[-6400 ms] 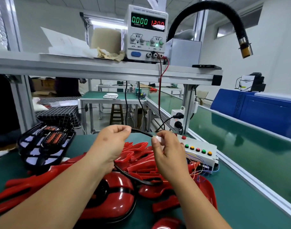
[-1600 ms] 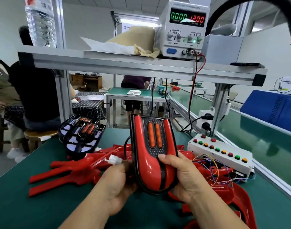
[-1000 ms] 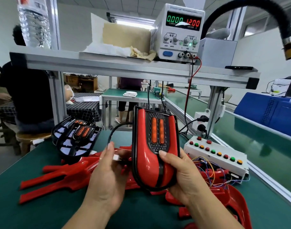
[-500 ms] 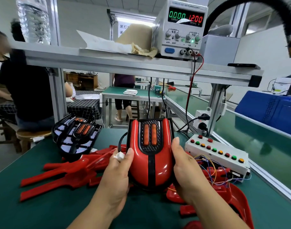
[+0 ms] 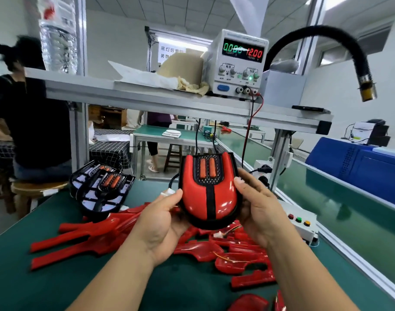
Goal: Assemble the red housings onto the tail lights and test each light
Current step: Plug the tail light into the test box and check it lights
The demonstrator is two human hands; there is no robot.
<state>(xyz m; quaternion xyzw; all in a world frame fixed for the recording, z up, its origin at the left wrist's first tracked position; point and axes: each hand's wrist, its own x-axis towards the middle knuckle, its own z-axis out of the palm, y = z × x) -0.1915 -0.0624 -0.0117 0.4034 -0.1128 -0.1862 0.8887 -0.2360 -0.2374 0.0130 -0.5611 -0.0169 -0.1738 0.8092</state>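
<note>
I hold an assembled tail light (image 5: 208, 189), red housing with a black centre stripe and two orange lenses, upright above the bench. My left hand (image 5: 162, 218) grips its left edge and underside, with the white connector (image 5: 167, 193) of its black cable by my thumb. My right hand (image 5: 258, 207) grips its right edge. Loose red housings (image 5: 84, 240) lie spread on the green mat. A stack of bare black tail lights (image 5: 102, 188) leans at the back left.
A white button test box (image 5: 301, 222) sits at the right, wires trailing from it. The power supply (image 5: 238, 63) on the shelf (image 5: 147, 96) reads 0.000 and 12.00. A black hose (image 5: 340, 44) arches overhead. A seated person (image 5: 23, 113) is at the left; the conveyor (image 5: 360, 221) runs along the right.
The tail light turned from angled to facing me squarely and rose slightly. My left hand moved from the cable connector onto the light's left edge.
</note>
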